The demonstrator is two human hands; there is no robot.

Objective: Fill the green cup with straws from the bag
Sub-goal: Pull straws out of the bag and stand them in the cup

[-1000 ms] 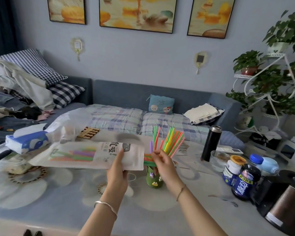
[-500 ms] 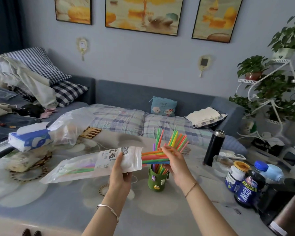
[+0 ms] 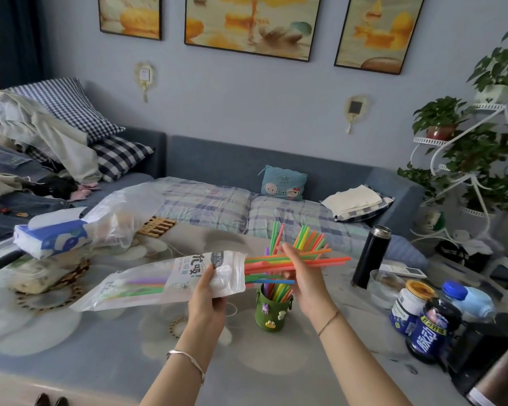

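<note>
My left hand (image 3: 207,300) grips the clear straw bag (image 3: 159,281) near its open mouth and holds it level above the table. My right hand (image 3: 304,276) grips a bundle of coloured straws (image 3: 320,260) that lies sideways, its left ends still at the bag's mouth. Below the two hands stands the green cup (image 3: 272,313) with small figures on its side. Several straws (image 3: 304,237) stand upright in it, partly hidden behind my right hand.
A black flask (image 3: 370,256), a glass bowl (image 3: 383,287), jars and bottles (image 3: 428,317) and a kettle (image 3: 493,364) crowd the table's right side. A tissue box (image 3: 50,234) and a plastic bag (image 3: 121,212) sit at the left. A sofa lies behind the table.
My right hand left the upright straws in the cup, took hold of a bundle at the bag's mouth and has drawn it out to the right. The bag has tilted slightly.
</note>
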